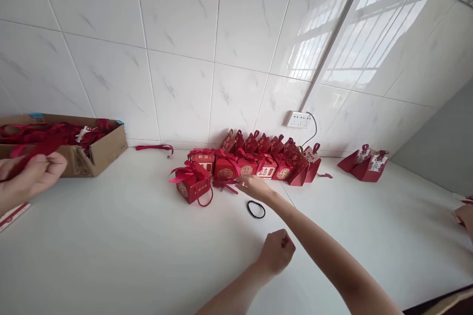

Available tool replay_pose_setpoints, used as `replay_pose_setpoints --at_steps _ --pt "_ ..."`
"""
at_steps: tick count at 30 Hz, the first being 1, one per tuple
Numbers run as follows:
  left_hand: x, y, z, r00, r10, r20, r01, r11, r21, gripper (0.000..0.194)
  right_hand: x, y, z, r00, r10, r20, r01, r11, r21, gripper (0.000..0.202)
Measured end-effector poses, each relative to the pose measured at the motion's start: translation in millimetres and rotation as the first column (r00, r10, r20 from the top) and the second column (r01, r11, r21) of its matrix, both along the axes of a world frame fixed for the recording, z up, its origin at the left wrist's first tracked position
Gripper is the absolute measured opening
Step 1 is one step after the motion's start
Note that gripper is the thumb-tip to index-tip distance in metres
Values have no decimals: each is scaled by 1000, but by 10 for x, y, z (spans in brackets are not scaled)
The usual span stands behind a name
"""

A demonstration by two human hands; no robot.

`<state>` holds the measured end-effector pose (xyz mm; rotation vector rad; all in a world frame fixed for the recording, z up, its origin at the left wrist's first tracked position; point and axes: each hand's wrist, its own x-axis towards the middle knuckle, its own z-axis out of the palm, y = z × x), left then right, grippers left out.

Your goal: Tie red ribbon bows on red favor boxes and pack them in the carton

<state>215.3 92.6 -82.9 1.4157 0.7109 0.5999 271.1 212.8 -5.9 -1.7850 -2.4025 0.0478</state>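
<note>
White marble-veined wall tiles (177, 29) with window glare, wall socket (297, 119), glossy white counter (129, 251) below

White counter (129, 236), red boxes (236, 165), hairband (256, 209)

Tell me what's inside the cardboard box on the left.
The cardboard box holds a tangled heap of red ribbons with a small white tag among them. Another person's hand at its front pulls a ribbon out. The box's bottom is hidden under the ribbons.

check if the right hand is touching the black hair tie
Apart. The head view shows the right hand up by the red boxes, with bare white counter between it and the hair tie.
</note>
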Motion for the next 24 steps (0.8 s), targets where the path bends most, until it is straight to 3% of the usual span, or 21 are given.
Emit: replay_pose_setpoints --at_steps 3,6,10,13,16,20,24 --pt "34 27 9 1000 -8 6 8 1000 3 14 585 -220 -124 996 -85 -23 84 995 -51 19" --pt "59 48 15 1000 -14 18 14 1000 23 11 1367 -463 -221 941 -338 -23 335 940 -70 21" --pt "65 97 6 998 -41 40 40 998 39 13 2331 -724 -308 748 -664 -18 661 747 -71 24" --pt "57 123 -12 998 -57 27 56 998 30 16 2816 -791 -396 607 -794 -39 791 608 -62 25" --pt "50 120 -21 998 -55 -9 55 998 14 19 3082 -714 -509 496 -864 -87 865 500 -35 26" --pt "64 118 -19 1000 -1 -29 1 1000 23 20 3198 -439 -663 362 -916 -173 931 366 7 28" --pt "89 135 -94 996 1 -86 -4 1000 -29 20 3199 -123 -759 293 -928 -230 956 291 44 33"
